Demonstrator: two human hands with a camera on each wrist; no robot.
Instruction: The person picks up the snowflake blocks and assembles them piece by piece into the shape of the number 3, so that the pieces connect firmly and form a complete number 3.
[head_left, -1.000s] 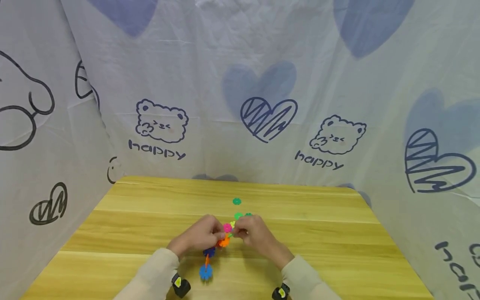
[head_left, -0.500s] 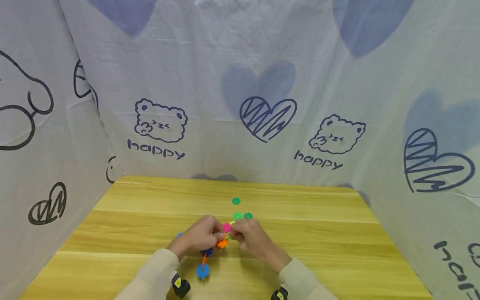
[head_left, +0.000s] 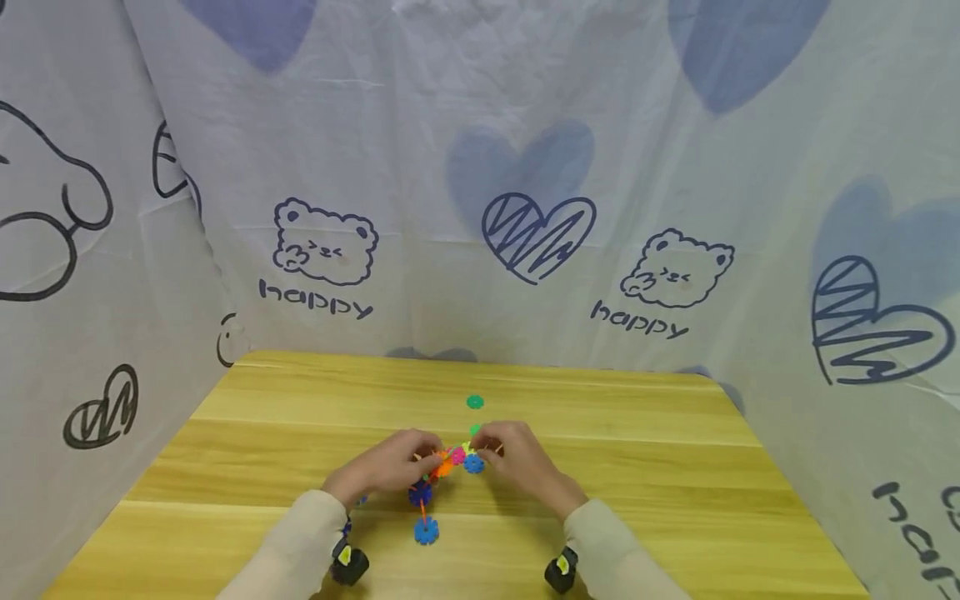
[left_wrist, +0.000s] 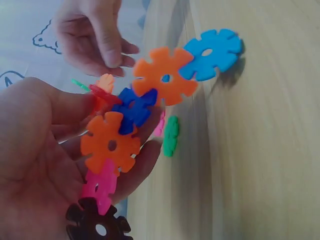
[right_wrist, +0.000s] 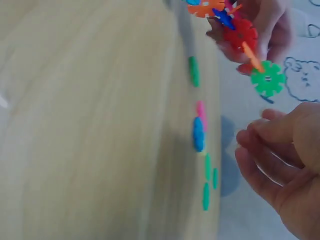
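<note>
My left hand [head_left: 386, 462] pinches a chain of interlocking flower-shaped plastic discs, with the thumb on a red disc [right_wrist: 241, 36]. In the left wrist view the chain runs through an orange disc [left_wrist: 95, 145], a pink disc [left_wrist: 99, 187] and a black disc [left_wrist: 90, 226]; a dark blue disc [left_wrist: 135, 111], another orange disc and a light blue disc [left_wrist: 212, 54] form a branch. At the chain's tip a green disc [right_wrist: 268, 79] sticks out toward my right hand [right_wrist: 295, 160]. That hand's fingers are loosely bent, apart from the disc, with nothing visible between them.
On the wooden table [head_left: 637, 450] lie loose discs: a blue one [head_left: 473, 464], a pink one and several green ones, including one farther back [head_left: 475, 402]. A printed white cloth [head_left: 420, 208] surrounds the table at the back and sides.
My hands have drawn apart, the left shifting slightly left with the chain. A loose blue disc now shows between them, and the right hand has come away from the chain.
</note>
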